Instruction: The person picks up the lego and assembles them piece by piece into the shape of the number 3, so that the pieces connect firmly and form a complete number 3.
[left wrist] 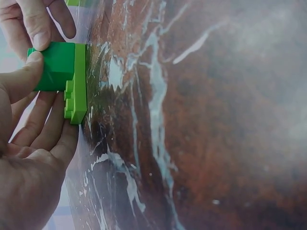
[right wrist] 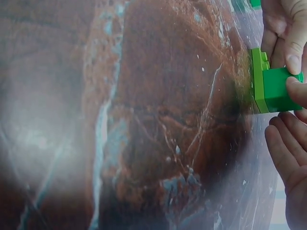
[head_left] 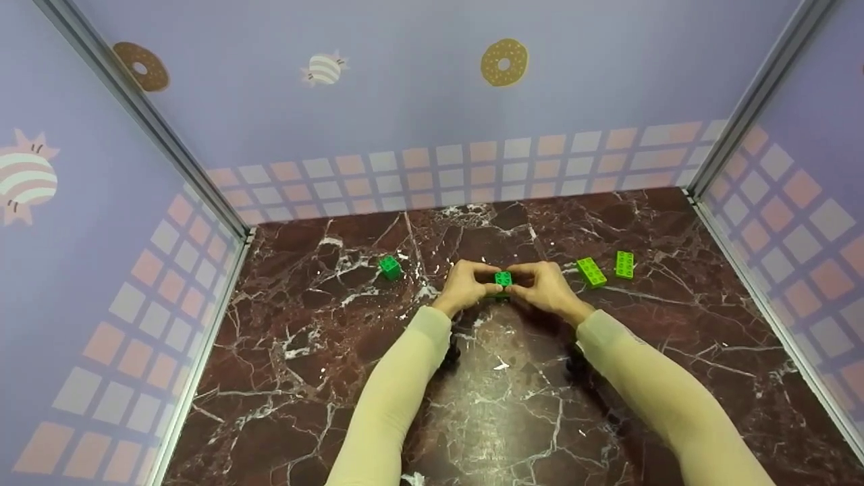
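In the head view, the left hand and right hand meet around a dark green, square-topped studded plastic brick, both grips clamped on it between thumb and fingers. Part of a lime-green plastic plate shows just below it. To the left of the grips, well apart, stands a dark green plastic cube brick. Right of the right grip lie two lime-green, eight-studded oblong plates, the nearer one tilted and the farther one nearly upright to the view, a narrow gap between them. The dark red, white-veined marble-look table runs a short way beyond the grips to the lilac back panel; more room spreads on the near side, between and outside the forearms. Side panels bound the table well to the left and right.

In the left wrist view, the left thumb presses the brick's near corner while the right hand's fingertip rests close beside it. The brick sits on one end of the plate; bare studs project on the left grip's side. The plate's flat underside faces the table; contact there I cannot judge.

In the right wrist view, the right thumb lies against the brick, its other fingers spread below, apart from the plate's edge.
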`<state>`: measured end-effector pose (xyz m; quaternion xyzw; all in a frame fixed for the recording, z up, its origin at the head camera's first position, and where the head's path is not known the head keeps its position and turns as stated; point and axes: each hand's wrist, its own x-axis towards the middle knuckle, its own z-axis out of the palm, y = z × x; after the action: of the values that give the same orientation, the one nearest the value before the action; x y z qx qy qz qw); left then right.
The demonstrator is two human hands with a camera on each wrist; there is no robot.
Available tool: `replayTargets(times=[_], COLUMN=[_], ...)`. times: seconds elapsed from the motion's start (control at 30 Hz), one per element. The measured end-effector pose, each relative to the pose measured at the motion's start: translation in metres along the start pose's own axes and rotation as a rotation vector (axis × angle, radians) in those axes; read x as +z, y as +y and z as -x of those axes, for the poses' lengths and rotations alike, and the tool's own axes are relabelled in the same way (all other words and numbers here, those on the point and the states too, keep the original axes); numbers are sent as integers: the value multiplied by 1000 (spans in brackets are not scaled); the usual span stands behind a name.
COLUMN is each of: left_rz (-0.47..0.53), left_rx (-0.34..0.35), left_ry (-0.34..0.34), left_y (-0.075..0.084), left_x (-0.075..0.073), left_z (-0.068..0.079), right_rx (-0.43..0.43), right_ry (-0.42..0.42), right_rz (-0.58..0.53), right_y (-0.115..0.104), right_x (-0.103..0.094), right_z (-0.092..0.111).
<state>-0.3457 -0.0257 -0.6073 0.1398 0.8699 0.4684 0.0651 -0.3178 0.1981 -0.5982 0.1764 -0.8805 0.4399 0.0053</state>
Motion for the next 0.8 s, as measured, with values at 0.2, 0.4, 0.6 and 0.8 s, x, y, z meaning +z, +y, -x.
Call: replayTargets(times=[0.2, 0.4, 0.6, 0.8], left_rz=[-9, -26, -29, -30], left_rx=[-22, -12, -19, -33], left_ry=[-15, -10, -7, -2], left_y=[11, 11, 11, 12], left_x=[-4, -4, -3, -2], left_z=[6, 6, 6, 7], right_rx=[-18, -28, -31, 4], right_ry=[8, 43, 53, 78], right_rz=[1, 87, 170, 258], right_y=[-1, -4, -4, -1], right_x=[-6, -11, -15, -22], right_z=[1, 3, 5, 7])
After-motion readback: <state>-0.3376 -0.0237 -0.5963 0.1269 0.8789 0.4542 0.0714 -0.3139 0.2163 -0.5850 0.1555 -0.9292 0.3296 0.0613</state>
